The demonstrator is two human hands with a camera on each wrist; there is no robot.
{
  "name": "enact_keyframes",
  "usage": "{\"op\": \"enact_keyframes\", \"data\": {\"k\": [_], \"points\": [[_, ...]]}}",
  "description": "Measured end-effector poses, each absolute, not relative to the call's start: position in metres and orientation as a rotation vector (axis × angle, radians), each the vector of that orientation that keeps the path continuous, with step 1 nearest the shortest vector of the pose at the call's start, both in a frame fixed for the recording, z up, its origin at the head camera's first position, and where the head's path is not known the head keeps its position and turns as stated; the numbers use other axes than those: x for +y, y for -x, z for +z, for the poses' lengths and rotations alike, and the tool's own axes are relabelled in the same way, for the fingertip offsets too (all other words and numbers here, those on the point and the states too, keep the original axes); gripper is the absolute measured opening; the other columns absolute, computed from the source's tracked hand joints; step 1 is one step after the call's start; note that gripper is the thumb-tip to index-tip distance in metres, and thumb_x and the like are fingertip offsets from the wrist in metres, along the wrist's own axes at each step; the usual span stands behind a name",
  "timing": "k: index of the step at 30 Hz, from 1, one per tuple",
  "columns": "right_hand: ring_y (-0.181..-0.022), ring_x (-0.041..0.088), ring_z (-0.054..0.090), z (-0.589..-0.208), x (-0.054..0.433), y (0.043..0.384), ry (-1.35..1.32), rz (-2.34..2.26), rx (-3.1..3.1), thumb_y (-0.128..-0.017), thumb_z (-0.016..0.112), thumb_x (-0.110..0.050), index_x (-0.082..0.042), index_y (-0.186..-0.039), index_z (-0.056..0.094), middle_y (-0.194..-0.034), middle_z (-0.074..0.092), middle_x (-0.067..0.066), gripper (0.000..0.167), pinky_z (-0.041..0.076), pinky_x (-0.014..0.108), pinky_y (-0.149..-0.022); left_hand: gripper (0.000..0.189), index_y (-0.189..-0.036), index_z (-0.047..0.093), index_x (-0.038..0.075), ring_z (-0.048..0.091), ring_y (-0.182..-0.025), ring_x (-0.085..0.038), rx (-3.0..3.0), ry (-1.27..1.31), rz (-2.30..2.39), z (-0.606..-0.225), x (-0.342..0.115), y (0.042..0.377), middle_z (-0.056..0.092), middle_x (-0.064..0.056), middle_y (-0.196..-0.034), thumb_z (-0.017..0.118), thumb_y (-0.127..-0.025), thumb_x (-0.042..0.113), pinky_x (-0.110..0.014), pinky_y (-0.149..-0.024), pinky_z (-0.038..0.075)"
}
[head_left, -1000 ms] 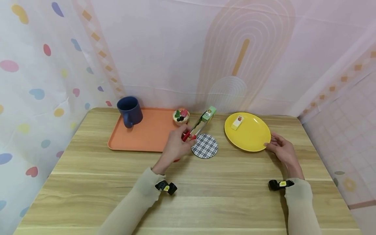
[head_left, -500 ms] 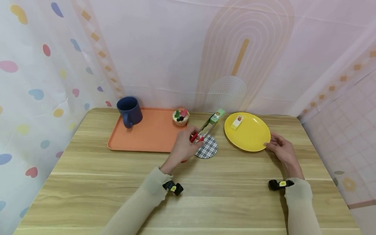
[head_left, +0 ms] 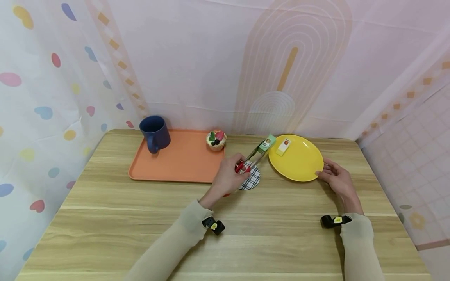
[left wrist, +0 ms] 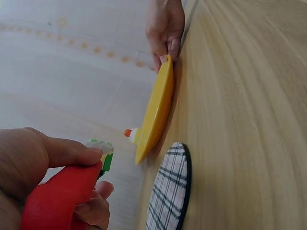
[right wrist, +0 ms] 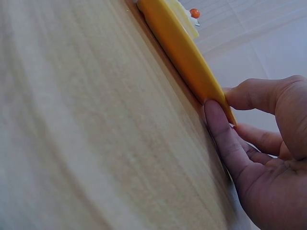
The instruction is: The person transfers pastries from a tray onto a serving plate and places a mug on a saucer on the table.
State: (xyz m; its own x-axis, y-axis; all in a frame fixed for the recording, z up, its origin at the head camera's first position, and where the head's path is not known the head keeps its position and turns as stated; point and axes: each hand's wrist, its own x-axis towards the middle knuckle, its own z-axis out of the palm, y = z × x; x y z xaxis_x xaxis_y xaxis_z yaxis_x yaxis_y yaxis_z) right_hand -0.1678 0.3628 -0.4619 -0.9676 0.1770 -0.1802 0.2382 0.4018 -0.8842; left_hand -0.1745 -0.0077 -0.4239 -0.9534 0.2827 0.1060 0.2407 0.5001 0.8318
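Note:
My left hand (head_left: pixel 227 177) grips a pair of tongs by the red handles (left wrist: pixel 62 199). Between the tongs' metal tips is a small green cake slice (head_left: pixel 267 143), held in the air at the left rim of the yellow plate (head_left: pixel 299 166). A white-and-yellow cake slice (head_left: pixel 283 147) with an orange topping lies on the plate's left part. My right hand (head_left: pixel 339 182) pinches the plate's right rim, thumb on one side and fingers (right wrist: pixel 223 134) on the other. Below the tongs, a checked round coaster (head_left: pixel 251 182) is partly covered by the left hand.
An orange tray (head_left: pixel 179 164) lies at the back left of the wooden table (head_left: pixel 274 242). It carries a dark blue mug (head_left: pixel 157 134) at its left and a fruit-topped cupcake (head_left: pixel 216 141) at its right corner. A patterned cloth (head_left: pixel 197 62) hangs behind the table.
My left hand has moved right with the tongs and the green cake slice, from beside the cupcake to the plate's left rim. My right hand and the plate have stayed still.

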Motion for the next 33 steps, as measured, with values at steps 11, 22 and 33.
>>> {"op": "enact_keyframes", "data": {"k": [11,22,33], "points": [[-0.095,-0.014,0.058,-0.463,0.364,0.167,-0.379,-1.649,2.58,-0.097,0.072,-0.023,-0.006,-0.159,0.035,-0.12,0.056,-0.011,0.074,0.051,0.009,-0.082,0.032,-0.114,0.065,0.003,0.058,-0.084,-0.022,2.678,-0.511,1.422,-0.428,0.006,0.175,0.068,-0.014,-0.093,0.08,-0.086,0.009,-0.027,-0.066,0.044],[-0.095,-0.014,0.059,-0.464,0.364,0.168,-0.379,-1.68,2.57,-0.097,0.072,-0.021,-0.005,-0.158,0.036,-0.116,0.056,-0.014,0.073,0.051,0.009,-0.083,0.034,-0.117,0.065,0.005,0.056,-0.078,-0.018,2.691,-0.526,1.356,-0.427,0.018,0.176,0.067,-0.009,-0.093,0.08,-0.088,0.014,-0.026,-0.06,0.042],[-0.095,-0.013,0.059,-0.464,0.363,0.171,-0.39,-1.671,2.573,-0.096,0.073,-0.021,-0.006,-0.158,0.036,-0.117,0.056,-0.014,0.073,0.051,0.009,-0.082,0.029,-0.114,0.064,0.002,0.05,-0.073,-0.016,2.653,-0.567,1.348,-0.424,0.031,0.183,0.066,-0.016,-0.09,0.077,-0.09,0.01,-0.024,-0.059,0.037]]}}
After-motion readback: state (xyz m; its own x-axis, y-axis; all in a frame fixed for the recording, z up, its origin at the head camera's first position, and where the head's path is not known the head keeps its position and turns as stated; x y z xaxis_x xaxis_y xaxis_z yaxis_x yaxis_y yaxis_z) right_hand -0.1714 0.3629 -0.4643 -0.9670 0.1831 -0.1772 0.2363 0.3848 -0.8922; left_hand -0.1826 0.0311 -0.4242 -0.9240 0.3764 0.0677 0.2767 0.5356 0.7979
